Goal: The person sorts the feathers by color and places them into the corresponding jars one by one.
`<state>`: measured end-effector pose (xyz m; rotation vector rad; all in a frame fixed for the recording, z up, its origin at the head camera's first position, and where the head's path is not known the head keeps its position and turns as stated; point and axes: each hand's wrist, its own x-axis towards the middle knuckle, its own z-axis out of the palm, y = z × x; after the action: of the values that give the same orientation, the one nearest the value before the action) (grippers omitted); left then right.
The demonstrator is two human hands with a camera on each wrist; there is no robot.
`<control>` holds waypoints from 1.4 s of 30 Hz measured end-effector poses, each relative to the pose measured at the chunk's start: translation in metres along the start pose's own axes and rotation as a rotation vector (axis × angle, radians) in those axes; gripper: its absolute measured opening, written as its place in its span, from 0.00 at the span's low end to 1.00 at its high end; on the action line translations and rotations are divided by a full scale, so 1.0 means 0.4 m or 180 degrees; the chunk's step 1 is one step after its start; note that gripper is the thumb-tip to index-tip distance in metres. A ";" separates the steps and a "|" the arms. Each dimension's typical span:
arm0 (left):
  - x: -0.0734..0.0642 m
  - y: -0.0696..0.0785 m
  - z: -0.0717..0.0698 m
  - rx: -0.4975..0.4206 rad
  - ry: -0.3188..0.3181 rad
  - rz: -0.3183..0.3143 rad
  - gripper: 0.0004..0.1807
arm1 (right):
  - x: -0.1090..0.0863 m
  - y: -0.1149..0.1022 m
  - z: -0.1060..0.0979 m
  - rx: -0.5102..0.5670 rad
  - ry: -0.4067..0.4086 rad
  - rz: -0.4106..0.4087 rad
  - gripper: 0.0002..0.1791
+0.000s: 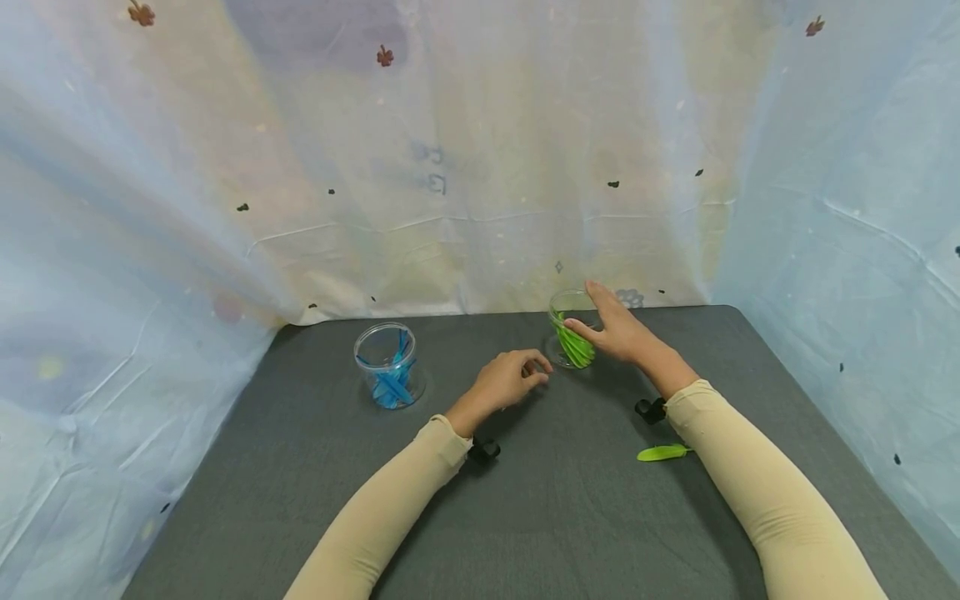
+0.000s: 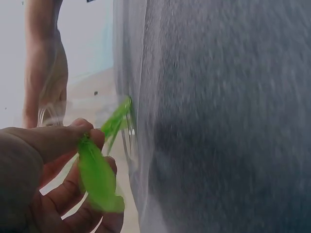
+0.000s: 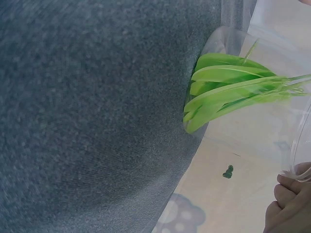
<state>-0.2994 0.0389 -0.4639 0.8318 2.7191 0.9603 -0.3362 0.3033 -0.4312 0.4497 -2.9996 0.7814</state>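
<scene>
My left hand pinches a green feather by its quill between thumb and index finger. That feather is hidden under the hand in the head view. Just right of these fingertips stands a clear jar with a bunch of green feathers inside, quills upward. My right hand grips this jar near its rim from the right side, thumb toward me. Another green feather lies on the table beside my right forearm.
Further left on the dark grey table stands a second clear jar holding several blue feathers. A pale patterned curtain hangs behind the table's back edge and along both sides.
</scene>
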 end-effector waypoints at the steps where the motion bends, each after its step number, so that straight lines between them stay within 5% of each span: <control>1: 0.000 -0.005 -0.006 -0.0054 -0.0002 -0.0009 0.11 | 0.000 0.000 0.000 -0.0002 -0.0001 0.0002 0.59; 18: 0.009 -0.079 -0.083 -0.0634 0.0239 -0.0015 0.16 | 0.001 0.003 0.001 0.0051 0.0009 0.0000 0.59; 29: 0.029 -0.076 -0.131 -0.1025 0.0646 -0.0051 0.17 | 0.003 -0.002 0.000 0.0022 0.0012 0.0047 0.60; 42: 0.048 -0.043 -0.165 -0.1375 0.1379 -0.0041 0.07 | 0.000 -0.003 -0.001 0.0020 0.0015 0.0010 0.59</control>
<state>-0.3432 0.0026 -0.4217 0.5736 2.6576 1.8199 -0.3360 0.3024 -0.4303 0.4427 -2.9951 0.7914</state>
